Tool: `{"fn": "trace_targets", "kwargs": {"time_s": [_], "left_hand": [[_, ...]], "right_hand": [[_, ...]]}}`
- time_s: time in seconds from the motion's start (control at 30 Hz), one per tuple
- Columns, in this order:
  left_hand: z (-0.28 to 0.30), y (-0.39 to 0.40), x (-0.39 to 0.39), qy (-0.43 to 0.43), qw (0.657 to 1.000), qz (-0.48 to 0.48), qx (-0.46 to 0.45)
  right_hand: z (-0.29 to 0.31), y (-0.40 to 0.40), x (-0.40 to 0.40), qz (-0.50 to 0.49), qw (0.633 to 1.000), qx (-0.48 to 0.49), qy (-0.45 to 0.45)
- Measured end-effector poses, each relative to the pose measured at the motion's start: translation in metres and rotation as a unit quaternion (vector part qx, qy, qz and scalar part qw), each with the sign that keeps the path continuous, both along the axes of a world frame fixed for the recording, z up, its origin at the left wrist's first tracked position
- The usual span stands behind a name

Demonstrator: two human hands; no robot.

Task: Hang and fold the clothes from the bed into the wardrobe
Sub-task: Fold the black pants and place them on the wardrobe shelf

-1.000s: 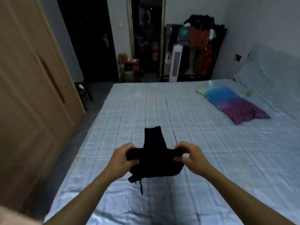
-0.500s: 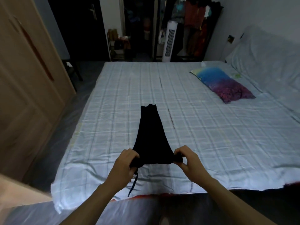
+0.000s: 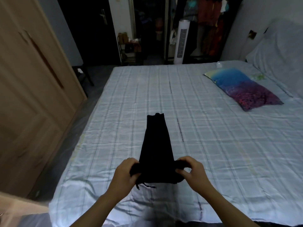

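Bedroom, dim light. Bed (image 3: 213,136) with pale blue checked sheet fills most of the view; wooden wardrobe (image 3: 32,95) with doors closed along the left side, floor strip between them. Black garment (image 3: 155,145) lies on the bed near its near edge, laid out long and narrow, far end pointing away from the person, wide end nearest them. Drawstring (image 3: 144,185) trails out of the near end onto the sheet. Left hand (image 3: 126,172) grips the garment's near-left corner, fingers curled round bunched fabric. Right hand (image 3: 190,171) pinches the near-right corner between thumb and fingers. Both forearms reach in from the bottom edge. Blue-to-purple pillow (image 3: 242,89) sits on the right part of the bed, well apart from the garment. White tower fan (image 3: 182,43) stands past the far end of the bed, beside a dark rack of hanging clothes (image 3: 211,25). Dark door (image 3: 91,30) at back left.
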State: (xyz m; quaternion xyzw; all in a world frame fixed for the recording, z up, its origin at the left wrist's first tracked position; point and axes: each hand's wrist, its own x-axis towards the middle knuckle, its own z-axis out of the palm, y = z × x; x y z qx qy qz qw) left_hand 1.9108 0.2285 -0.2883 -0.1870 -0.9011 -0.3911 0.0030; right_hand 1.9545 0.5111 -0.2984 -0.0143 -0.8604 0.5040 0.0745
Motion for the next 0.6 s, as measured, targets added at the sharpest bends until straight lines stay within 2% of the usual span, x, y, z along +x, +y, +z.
{"fn": "trace_targets", "kwargs": {"time_s": [0.23, 0.43, 0.6], "left_hand": [[0.005, 0.023, -0.08, -0.023, 1.0, -0.008, 0.008], [0.004, 0.034, -0.165, -0.079, 0.995, -0.004, 0.062], [-0.002, 0.04, -0.242, -0.099, 0.991, -0.028, 0.085]], "right_hand": [[0.003, 0.021, -0.07, -0.021, 0.999, -0.024, -0.032], [0.005, 0.027, -0.147, -0.07, 0.994, -0.026, -0.076], [0.016, 0.034, -0.217, -0.072, 0.99, -0.034, -0.113]]}}
